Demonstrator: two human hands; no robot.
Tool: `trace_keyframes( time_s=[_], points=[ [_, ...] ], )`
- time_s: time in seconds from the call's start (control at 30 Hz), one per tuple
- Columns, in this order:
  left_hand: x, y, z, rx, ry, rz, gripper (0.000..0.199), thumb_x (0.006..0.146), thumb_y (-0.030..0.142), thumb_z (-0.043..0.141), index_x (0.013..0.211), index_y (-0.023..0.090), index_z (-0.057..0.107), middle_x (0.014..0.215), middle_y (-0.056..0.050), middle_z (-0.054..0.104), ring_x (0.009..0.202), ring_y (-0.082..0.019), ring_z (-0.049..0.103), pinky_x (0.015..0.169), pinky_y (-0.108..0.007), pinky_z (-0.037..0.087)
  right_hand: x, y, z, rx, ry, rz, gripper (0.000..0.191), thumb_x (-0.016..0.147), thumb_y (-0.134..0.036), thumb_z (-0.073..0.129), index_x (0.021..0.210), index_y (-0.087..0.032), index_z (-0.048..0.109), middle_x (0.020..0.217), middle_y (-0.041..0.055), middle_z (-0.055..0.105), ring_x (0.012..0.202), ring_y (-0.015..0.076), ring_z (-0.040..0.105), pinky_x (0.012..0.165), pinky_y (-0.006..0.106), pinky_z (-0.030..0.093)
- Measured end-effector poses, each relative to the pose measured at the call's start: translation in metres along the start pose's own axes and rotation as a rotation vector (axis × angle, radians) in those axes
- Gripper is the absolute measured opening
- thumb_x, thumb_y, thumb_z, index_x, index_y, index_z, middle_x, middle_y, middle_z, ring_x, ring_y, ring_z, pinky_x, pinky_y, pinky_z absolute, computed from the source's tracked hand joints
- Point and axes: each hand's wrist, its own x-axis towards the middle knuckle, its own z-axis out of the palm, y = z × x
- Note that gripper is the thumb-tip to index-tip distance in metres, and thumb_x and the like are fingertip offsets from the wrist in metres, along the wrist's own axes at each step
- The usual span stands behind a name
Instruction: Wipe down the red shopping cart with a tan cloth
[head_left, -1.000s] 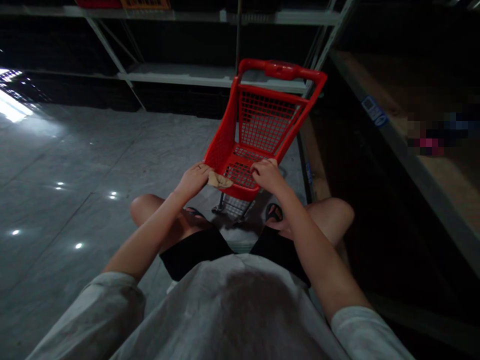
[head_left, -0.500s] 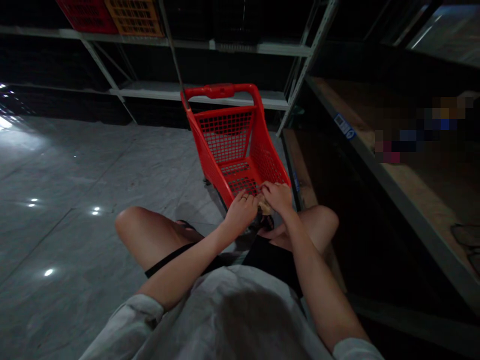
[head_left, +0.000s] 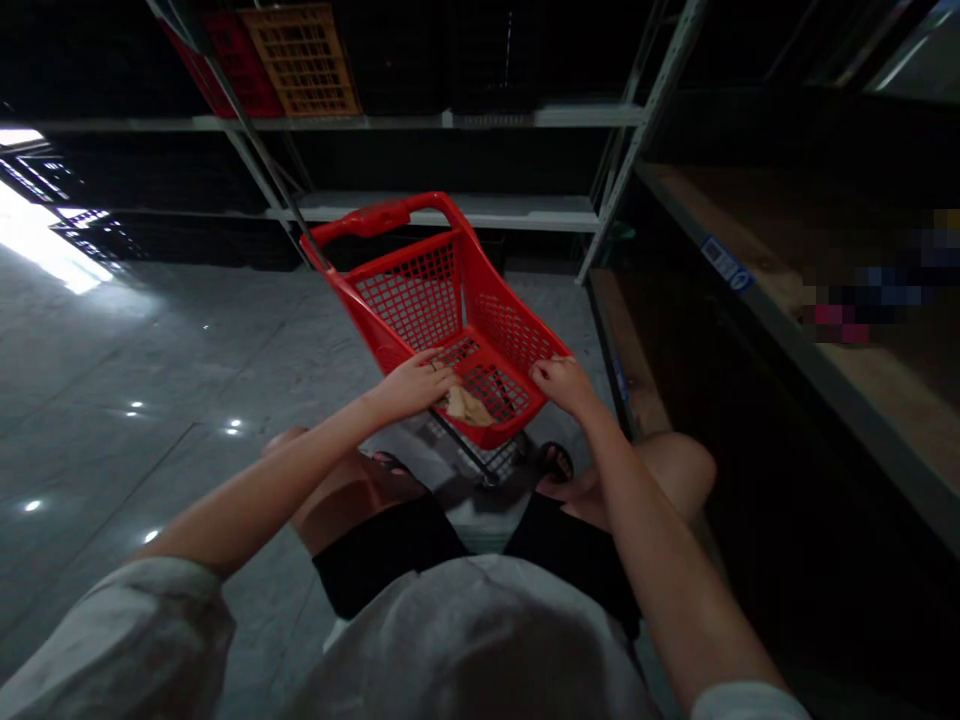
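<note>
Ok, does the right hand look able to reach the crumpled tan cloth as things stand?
Probably yes: the right hand is at the side rim of the red plastic shopping cart, and nothing visible blocks the gap to the tan cloth, though the left hand is at its far end.

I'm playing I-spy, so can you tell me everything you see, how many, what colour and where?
Shopping cart: one, red, centre
Cloth: one, tan, at cart's near rim
Shelf rack: one, pale grey, behind cart
Pole: one, grey, rising beside cart's far left corner
Crates: at least two, red and orange, on rack
Dark stacks: count unclear, black, far left
Platform: one, brown, right
Labels: two, blue, right
Pixelated things: count unclear, pink and blue, on platform
Floor: one, grey, underneath
Shirt: one, grey, bottom
Shorts: one, black, lower middle
Left hand: one, bare, touching cloth
Right hand: one, bare, on cart's right rim
</note>
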Motion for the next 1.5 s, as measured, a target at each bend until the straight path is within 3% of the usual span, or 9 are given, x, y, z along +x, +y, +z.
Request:
trace_keyframes(
  time_s=[0.13, 0.33, 0.53, 0.7, 0.9, 1.0, 1.23, 1.33, 1.5],
  points=[
    [-0.009, -0.027, 0.011, -0.022, -0.029, -0.162, 0.02, 0.098, 0.013, 0.053, 0.11, 0.013, 0.069, 0.11, -0.01, 0.074, 0.101, -0.021, 0.069, 0.11, -0.04, 0.048, 0.01, -0.025, -0.004, 0.009, -0.014, 0.029, 0.039, 0.103, -0.027, 0.039, 0.106, -0.018, 0.077, 0.109, 0.0133, 0.079, 0.106, 0.02, 0.07, 0.1, 0.03, 0.041],
    [0.02, 0.007, 0.027, 0.007, 0.045, -0.348, 0.022, 0.1, 0.017, 0.049, 0.111, 0.012, 0.068, 0.107, -0.011, 0.072, 0.105, -0.024, 0.067, 0.115, -0.044, 0.044, -0.005, -0.094, 0.005, 0.084, -0.02, 0.077, 0.047, 0.109, -0.038, 0.028, 0.119, -0.024, 0.071, 0.109, 0.0096, 0.08, 0.097, 0.0201, 0.075, 0.079, 0.028, 0.05],
    [0.058, 0.009, 0.027, -0.007, 0.064, -0.265, 0.026, 0.1, 0.016, 0.047, 0.116, 0.014, 0.067, 0.108, -0.009, 0.073, 0.105, -0.021, 0.067, 0.119, -0.042, 0.041, -0.013, -0.069, 0.003, 0.046, 0.061, 0.223, 0.059, 0.11, -0.045, 0.02, 0.118, -0.019, 0.072, 0.107, 0.0149, 0.08, 0.096, 0.0243, 0.077, 0.078, 0.031, 0.052],
    [0.007, -0.036, 0.0, 0.074, 0.077, -0.367, 0.03, 0.097, 0.011, 0.043, 0.106, 0.016, 0.071, 0.098, -0.01, 0.072, 0.095, -0.023, 0.067, 0.121, -0.048, 0.04, -0.007, -0.035, 0.006, -0.023, 0.103, 0.2, 0.055, 0.11, -0.037, 0.023, 0.11, -0.014, 0.073, 0.106, 0.0157, 0.08, 0.095, 0.022, 0.076, 0.079, 0.028, 0.049],
    [-0.063, -0.077, -0.037, 0.144, 0.078, -0.488, 0.03, 0.096, 0.011, 0.042, 0.098, 0.016, 0.071, 0.098, -0.011, 0.072, 0.105, -0.027, 0.067, 0.123, -0.057, 0.036, -0.014, -0.035, 0.015, 0.018, 0.165, 0.187, 0.06, 0.11, -0.038, 0.019, 0.102, -0.014, 0.073, 0.104, 0.0156, 0.079, 0.097, 0.0243, 0.075, 0.079, 0.03, 0.048],
    [-0.03, -0.05, -0.024, 0.142, 0.026, -0.47, 0.027, 0.095, 0.011, 0.045, 0.094, 0.015, 0.071, 0.093, -0.01, 0.072, 0.096, -0.027, 0.069, 0.123, -0.061, 0.034, -0.02, -0.043, 0.017, 0.062, 0.161, 0.185, 0.061, 0.11, -0.038, 0.019, 0.102, -0.013, 0.074, 0.105, 0.0164, 0.079, 0.099, 0.0253, 0.074, 0.083, 0.031, 0.049],
    [0.117, 0.087, 0.031, -0.054, 0.051, -0.238, 0.022, 0.099, 0.017, 0.053, 0.113, 0.017, 0.07, 0.108, -0.007, 0.077, 0.103, -0.019, 0.071, 0.123, -0.045, 0.037, -0.04, -0.038, 0.024, 0.549, 0.182, 0.147, 0.048, 0.109, -0.037, 0.025, 0.135, -0.021, 0.061, 0.126, 0.0103, 0.075, 0.116, 0.0216, 0.071, 0.1, 0.035, 0.052],
    [0.121, 0.102, 0.033, -0.087, 0.097, -0.155, 0.023, 0.099, 0.018, 0.055, 0.118, 0.017, 0.069, 0.117, -0.009, 0.075, 0.111, -0.02, 0.07, 0.118, -0.041, 0.042, -0.052, -0.027, 0.028, 0.7, 0.226, -0.004, 0.047, 0.106, -0.043, 0.037, 0.144, -0.02, 0.054, 0.138, 0.0116, 0.069, 0.125, 0.0211, 0.066, 0.108, 0.038, 0.049],
    [0.071, 0.073, 0.025, -0.124, 0.231, -0.269, 0.052, 0.094, 0.048, 0.066, 0.129, 0.01, 0.061, 0.107, -0.014, 0.075, 0.096, -0.025, 0.071, 0.111, -0.046, 0.046, -0.076, -0.012, 0.034, 0.592, 0.231, -0.189, 0.044, 0.098, -0.034, 0.056, 0.14, -0.024, 0.06, 0.133, 0.0119, 0.07, 0.121, 0.0257, 0.064, 0.107, 0.046, 0.048]
  ],
)
